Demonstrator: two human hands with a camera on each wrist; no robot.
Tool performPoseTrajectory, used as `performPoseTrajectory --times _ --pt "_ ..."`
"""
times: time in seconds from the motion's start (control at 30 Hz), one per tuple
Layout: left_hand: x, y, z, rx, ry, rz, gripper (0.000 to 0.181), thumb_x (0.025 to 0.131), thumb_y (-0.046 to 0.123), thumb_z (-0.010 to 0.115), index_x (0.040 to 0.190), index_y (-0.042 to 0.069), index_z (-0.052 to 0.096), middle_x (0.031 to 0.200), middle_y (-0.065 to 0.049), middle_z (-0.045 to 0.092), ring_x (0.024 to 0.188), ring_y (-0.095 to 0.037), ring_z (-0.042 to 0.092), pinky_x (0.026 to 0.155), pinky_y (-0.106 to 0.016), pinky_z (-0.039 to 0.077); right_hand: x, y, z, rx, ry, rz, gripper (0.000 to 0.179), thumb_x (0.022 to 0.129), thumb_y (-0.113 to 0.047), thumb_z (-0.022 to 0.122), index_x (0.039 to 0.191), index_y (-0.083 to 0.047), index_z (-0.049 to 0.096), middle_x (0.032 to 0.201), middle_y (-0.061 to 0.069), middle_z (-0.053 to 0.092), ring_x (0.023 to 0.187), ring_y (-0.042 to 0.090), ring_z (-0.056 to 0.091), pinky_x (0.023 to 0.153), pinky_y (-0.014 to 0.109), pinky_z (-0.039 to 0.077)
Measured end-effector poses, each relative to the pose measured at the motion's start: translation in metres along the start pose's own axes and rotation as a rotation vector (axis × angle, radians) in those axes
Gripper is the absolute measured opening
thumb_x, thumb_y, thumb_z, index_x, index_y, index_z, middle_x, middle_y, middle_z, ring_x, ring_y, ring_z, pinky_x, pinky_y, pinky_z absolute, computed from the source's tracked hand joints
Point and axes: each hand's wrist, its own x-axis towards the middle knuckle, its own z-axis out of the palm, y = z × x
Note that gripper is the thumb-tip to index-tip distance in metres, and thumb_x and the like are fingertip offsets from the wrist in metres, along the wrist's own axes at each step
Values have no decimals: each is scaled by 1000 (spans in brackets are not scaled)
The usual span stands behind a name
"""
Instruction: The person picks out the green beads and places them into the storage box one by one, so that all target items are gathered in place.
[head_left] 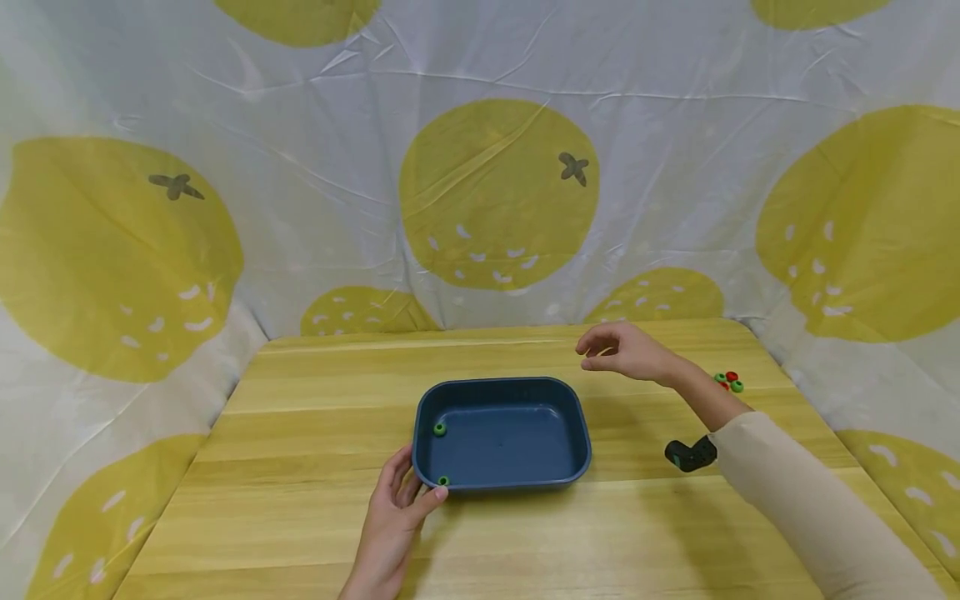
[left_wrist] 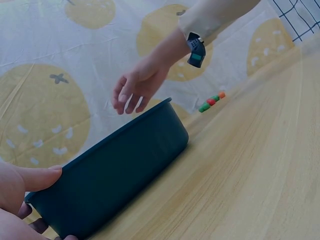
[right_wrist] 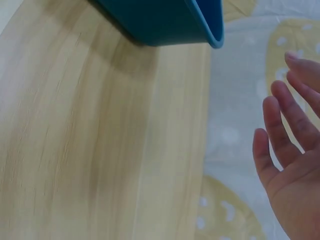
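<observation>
A dark blue rectangular basin [head_left: 498, 446] sits on the wooden table. Two small green beads [head_left: 439, 430] lie inside it, one near the left wall and one by the near left corner. My left hand [head_left: 393, 512] holds that corner, thumb at the rim and fingers round the outside, as the left wrist view also shows. My right hand [head_left: 628, 353] hovers in the air beyond the basin's far right corner, fingers loosely bent. Nothing shows between its fingers [right_wrist: 280, 120] in the right wrist view.
Several red and green beads [head_left: 732, 382] lie together at the table's right side, beyond the right forearm. A black device [head_left: 692, 455] is worn at the right wrist. A lemon-patterned cloth [head_left: 495, 192] hangs behind the table [head_left: 300, 500].
</observation>
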Motion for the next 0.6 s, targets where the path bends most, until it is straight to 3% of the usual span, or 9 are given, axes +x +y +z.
performPoseTrajectory --times 0.3,0.6 --pt "-1 -1 -1 20 11 -7 87 91 -2 77 161 6 26 165 -17 25 148 -39 32 100 -31 50 -19 13 -13 4 36 56 25 97 -13 75 119 -1 70 115 13 67 103 28 67 91 37 56" --pt "0 0 -1 9 10 -3 86 90 -2 78 160 6 28 165 -16 26 147 -38 33 100 -31 50 -38 26 -32 -16 101 116 30 100 -18 71 124 -1 68 120 18 66 104 27 65 87 46 57"
